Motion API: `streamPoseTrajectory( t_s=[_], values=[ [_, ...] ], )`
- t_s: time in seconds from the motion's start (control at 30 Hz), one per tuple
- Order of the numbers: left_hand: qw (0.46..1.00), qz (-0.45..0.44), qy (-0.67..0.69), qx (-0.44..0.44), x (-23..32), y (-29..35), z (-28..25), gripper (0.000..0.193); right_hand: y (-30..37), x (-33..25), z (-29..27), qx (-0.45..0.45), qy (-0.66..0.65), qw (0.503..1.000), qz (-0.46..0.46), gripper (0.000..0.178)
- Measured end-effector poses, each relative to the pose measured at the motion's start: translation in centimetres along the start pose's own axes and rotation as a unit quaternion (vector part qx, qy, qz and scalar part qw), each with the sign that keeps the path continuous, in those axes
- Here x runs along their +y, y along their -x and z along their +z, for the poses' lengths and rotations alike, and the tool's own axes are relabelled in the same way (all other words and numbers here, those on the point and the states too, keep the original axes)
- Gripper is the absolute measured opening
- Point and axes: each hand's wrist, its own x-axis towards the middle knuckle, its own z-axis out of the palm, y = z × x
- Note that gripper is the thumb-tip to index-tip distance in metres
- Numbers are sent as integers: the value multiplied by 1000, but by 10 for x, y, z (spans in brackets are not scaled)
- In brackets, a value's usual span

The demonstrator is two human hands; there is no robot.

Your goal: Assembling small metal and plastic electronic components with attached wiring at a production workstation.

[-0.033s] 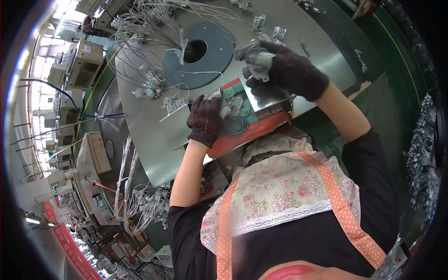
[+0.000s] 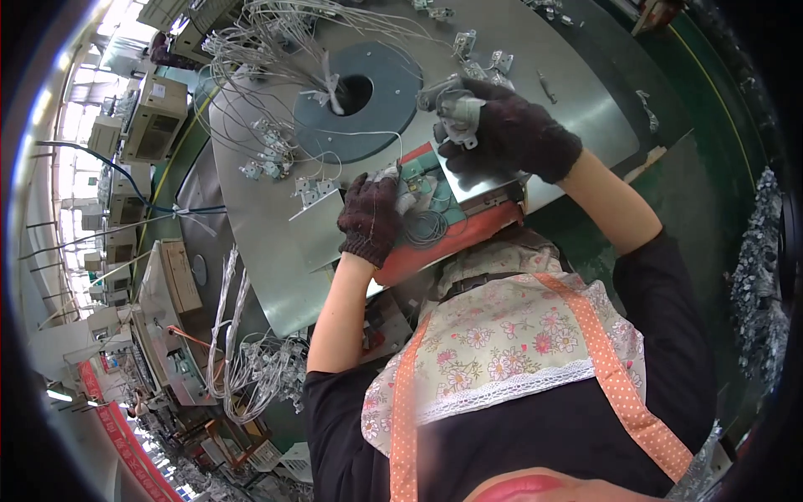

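Note:
Both my hands wear dark maroon knit gloves. My left hand [image 2: 369, 213] is at the left end of an orange-red tray [image 2: 443, 251], with its fingers bent over a small whitish piece [image 2: 389, 173]. What exactly they grip is partly hidden. Above the tray's right part, my right hand [image 2: 523, 134] is closed around a rounded grey object wrapped in pale material [image 2: 458, 115], whose kind I cannot make out. Inside the tray are a coil of thin grey cable [image 2: 427, 226] and pale green parts. A shiny metal box [image 2: 481, 192] covers its right end.
A blue-grey round disc [image 2: 368, 138] with a central hole is set in the metal table [image 2: 259, 243]. White cables [image 2: 276, 42] bundle up out of it. Small metal-ended connectors [image 2: 272, 151] lie left of the disc, and others [image 2: 502, 61] at the far right. A thin tool [image 2: 546, 86] lies beyond my right hand.
My right hand has shifted very slightly left with the grey object. My left hand stays over the same piece; the whole view has moved a touch.

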Motion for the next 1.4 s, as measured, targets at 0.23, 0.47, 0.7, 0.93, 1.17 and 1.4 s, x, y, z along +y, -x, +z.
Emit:
streamPoseTrajectory(
  t_s=[0.23,0.47,0.7,0.93,1.17,1.4],
  values=[
    [1000,-6,4,-12,2,3,-7,53,16,-7,31,-35,-90,993,-71,40],
    [1000,0,15,2,4,2,-8,51,34,-5,32,-80,-99,985,-117,70],
    [1000,1,10,-9,3,1,-9,52,25,3,27,-57,-49,990,-115,68],
    [1000,-12,18,-7,4,2,-6,52,18,10,23,-33,-43,991,-125,63],
    [1000,-16,17,-9,6,2,-11,53,11,15,21,-35,-41,991,-124,63],
    [1000,-16,17,-15,7,1,-11,54,7,21,16,-30,-12,989,-146,63]
  ],
)
